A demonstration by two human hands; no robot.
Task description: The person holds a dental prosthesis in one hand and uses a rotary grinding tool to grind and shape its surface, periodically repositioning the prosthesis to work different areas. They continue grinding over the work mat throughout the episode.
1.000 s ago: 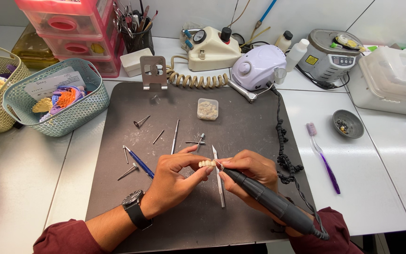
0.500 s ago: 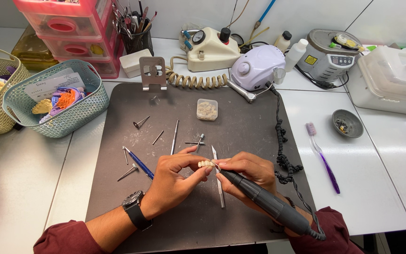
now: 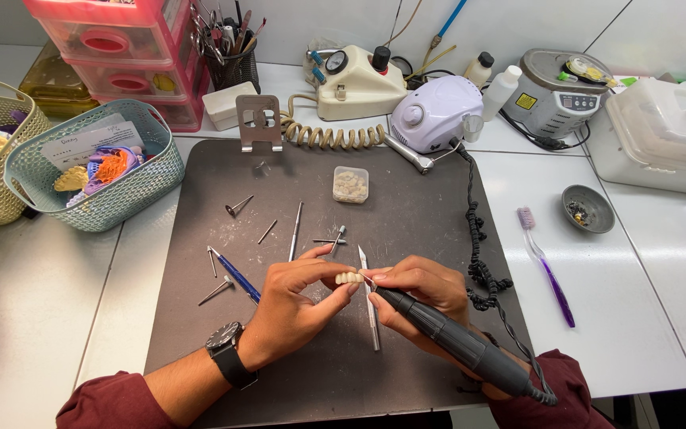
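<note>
Two hands of mine stay over the dark mat [image 3: 406, 199], almost as half a second ago. My left hand [image 3: 291, 302] pinches the small row of teeth [image 3: 349, 277] between thumb and fingers. My right hand [image 3: 422, 290] grips the dark handpiece [image 3: 454, 342], its tip touching the teeth; its body now lies slightly lower.

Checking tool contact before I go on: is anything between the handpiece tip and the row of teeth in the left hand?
Nothing visible. The left hand pinches the row of teeth in its fingertips, and the tip of the handpiece, held in the right hand, meets its right end directly. The thin blade lies on the mat beneath, out of the way.
</note>
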